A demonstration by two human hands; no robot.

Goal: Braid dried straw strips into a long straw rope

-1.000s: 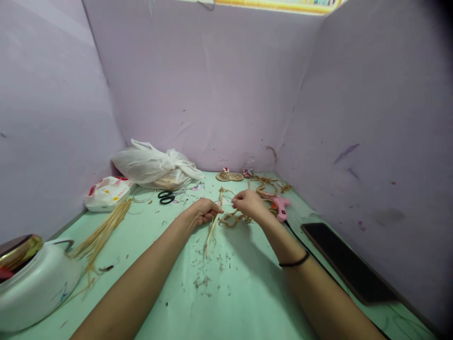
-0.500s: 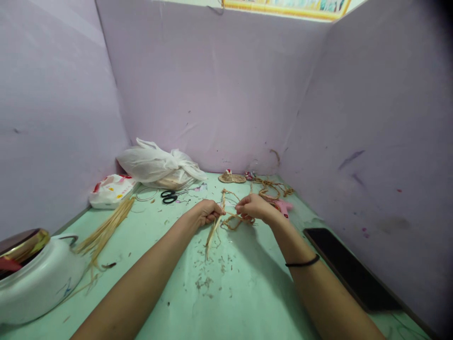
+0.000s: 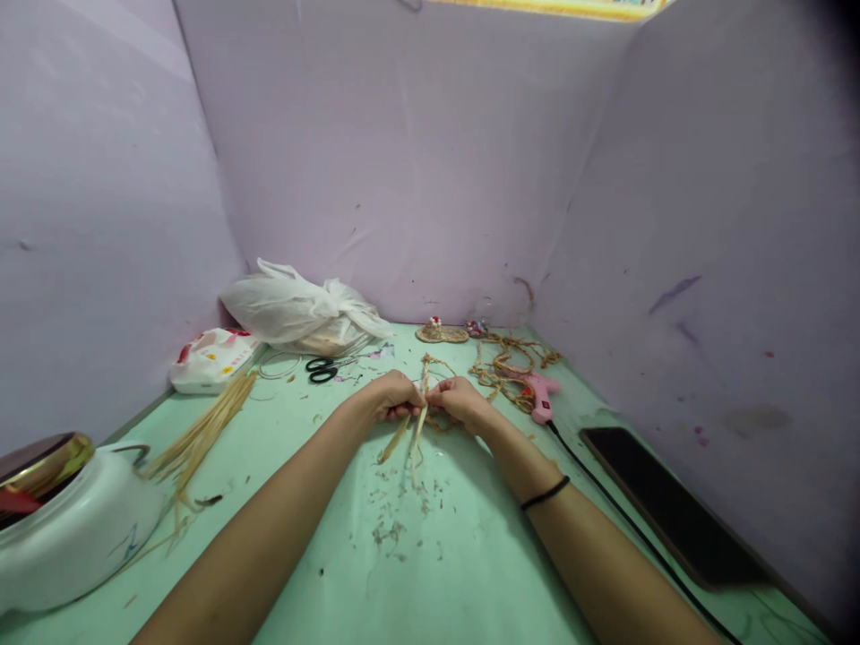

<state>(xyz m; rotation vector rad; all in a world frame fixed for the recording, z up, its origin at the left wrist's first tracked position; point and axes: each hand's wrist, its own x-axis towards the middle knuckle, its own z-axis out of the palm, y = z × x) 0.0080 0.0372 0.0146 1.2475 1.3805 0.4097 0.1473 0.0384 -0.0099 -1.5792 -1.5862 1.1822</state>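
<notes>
Tan braided straw cord (image 3: 425, 372), over the smooth green tabletop (image 3: 349, 573), is pinched by left hand (image 3: 396, 395) and right hand (image 3: 460, 400), newly drawn together; pale loose strands (image 3: 417, 443) hang parted, apparently being interlaced.

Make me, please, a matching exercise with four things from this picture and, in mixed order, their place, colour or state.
1. right hand
2. scissors
3. glue gun
4. black band

A. pink
B. around the right arm
C. pinching straw beside the left hand
D. in front of the white bag

Pairs: 1-C, 2-D, 3-A, 4-B
</notes>
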